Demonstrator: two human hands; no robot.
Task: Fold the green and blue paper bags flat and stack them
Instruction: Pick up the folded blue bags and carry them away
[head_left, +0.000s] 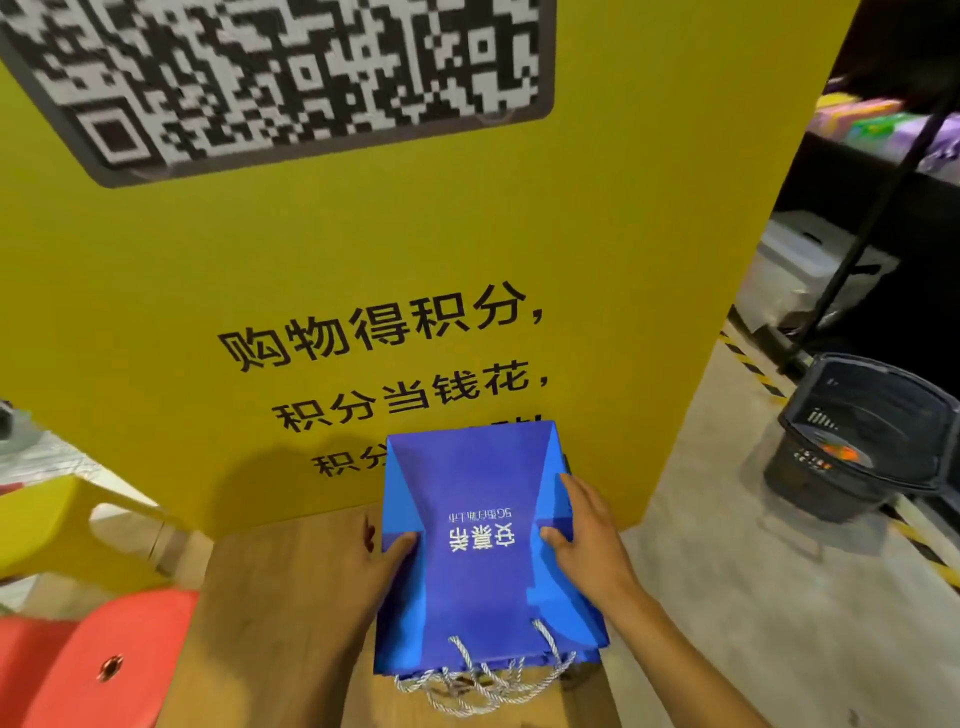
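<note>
A blue paper bag (480, 530) with white lettering lies on a wooden table (270, 623), its base end towards the yellow board and partly raised. Its side gussets are pushed inward. White cord handles (483, 680) from several bags spill out at the near edge, where more blue bags lie stacked beneath it. My left hand (382, 566) grips the bag's left gusset fold with the thumb on top. My right hand (582, 535) grips the right gusset fold the same way. No green bag is in view.
A tall yellow board (363, 249) with a QR code and black text stands right behind the table. A red stool (98, 660) and a yellow seat (62, 525) are at the left. A black shopping basket (862, 436) sits on the floor at the right, with dark shelves behind it.
</note>
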